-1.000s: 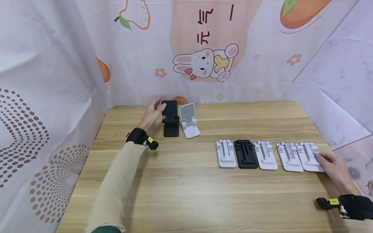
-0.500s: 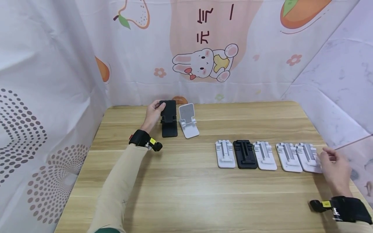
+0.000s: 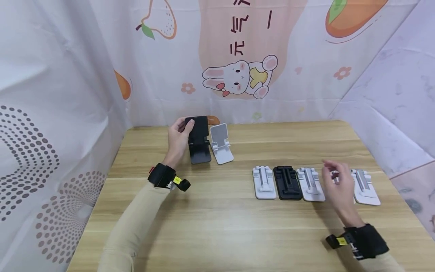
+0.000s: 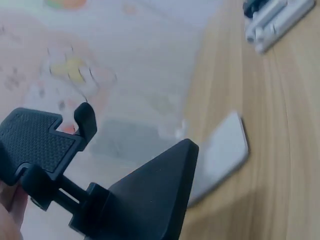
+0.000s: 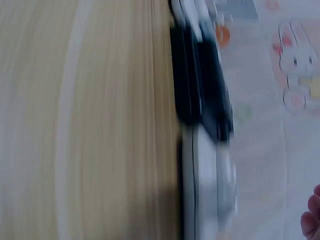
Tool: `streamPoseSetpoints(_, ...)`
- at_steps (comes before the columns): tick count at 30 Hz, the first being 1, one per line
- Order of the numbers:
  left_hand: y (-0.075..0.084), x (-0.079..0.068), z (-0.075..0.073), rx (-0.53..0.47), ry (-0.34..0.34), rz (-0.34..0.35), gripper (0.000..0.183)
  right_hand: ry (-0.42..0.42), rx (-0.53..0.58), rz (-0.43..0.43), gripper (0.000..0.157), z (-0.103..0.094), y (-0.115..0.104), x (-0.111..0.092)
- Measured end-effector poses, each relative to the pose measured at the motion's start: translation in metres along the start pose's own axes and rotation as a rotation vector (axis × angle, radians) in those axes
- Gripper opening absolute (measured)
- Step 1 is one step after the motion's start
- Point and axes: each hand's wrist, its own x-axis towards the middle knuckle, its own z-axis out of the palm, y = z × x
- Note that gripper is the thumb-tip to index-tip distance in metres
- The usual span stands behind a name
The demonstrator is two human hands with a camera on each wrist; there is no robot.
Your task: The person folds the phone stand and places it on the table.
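Observation:
My left hand [image 3: 178, 140] grips the left edge of an unfolded black phone stand [image 3: 199, 130], thumb on the front of its upper panel. In the left wrist view the black phone stand [image 4: 155, 190] looms close, its hinge and lip showing. Just right of it an unfolded white phone stand [image 3: 223, 155] leans back on the table. My right hand [image 3: 342, 189] hovers over the row of folded stands, fingers loosely bent, nothing visibly held. It mostly hides one folded white stand [image 3: 335, 177]. Fingertips [image 5: 312, 215] show at the edge of the blurred right wrist view.
Left of my right hand lie a folded white stand [image 3: 264, 184], a folded black stand [image 3: 287, 184] and another white stand [image 3: 310, 185]. One more white stand [image 3: 367, 189] lies to its right. A printed curtain [image 3: 163, 83] closes off the wooden table's [image 3: 238, 234] back.
My right hand has left the rightmost white stand and moved left over the row. My left hand has taken hold of the black stand, whose panel and base now stand at a wider angle.

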Motion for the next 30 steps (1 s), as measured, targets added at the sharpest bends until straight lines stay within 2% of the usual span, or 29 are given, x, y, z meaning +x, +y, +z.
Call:
streamPoseSetpoints(6,0.028,-0.025,0.008,-0.092,0.004,0.14,0.026,-0.138,0.15,-0.078,0.03,0.047,-0.042,-0.011)
streamPoseSetpoints(11,0.049,-0.046,0.018,-0.143,-0.038,0.177,0.023,-0.284,0.246,-0.039,0.028,0.079,-0.071,-0.019)
streamPoseSetpoints(16,0.064,-0.065,0.027,-0.196,-0.093,0.175,0.023,-0.461,0.377,0.116,0.03,0.101,-0.093,-0.023)
streamPoseSetpoints(19,0.069,-0.076,0.033,-0.232,-0.12,0.185,0.022,-0.603,0.545,0.246,0.039,0.111,-0.105,-0.023)
streamPoseSetpoints(23,0.074,-0.088,0.042,-0.279,-0.134,0.181,0.023,-0.813,0.792,0.466,0.059,0.12,-0.119,-0.022)
streamPoseSetpoints(25,0.074,-0.093,0.046,-0.284,-0.142,0.169,0.023,-0.887,0.916,0.572,0.064,0.122,-0.123,-0.022)
streamPoseSetpoints(27,0.074,-0.099,0.05,-0.284,-0.152,0.156,0.024,-0.929,1.045,0.637,0.059,0.124,-0.126,-0.023)
streamPoseSetpoints(30,0.071,-0.104,0.054,-0.275,-0.164,0.152,0.024,-0.954,1.191,0.673,0.041,0.124,-0.129,-0.024)
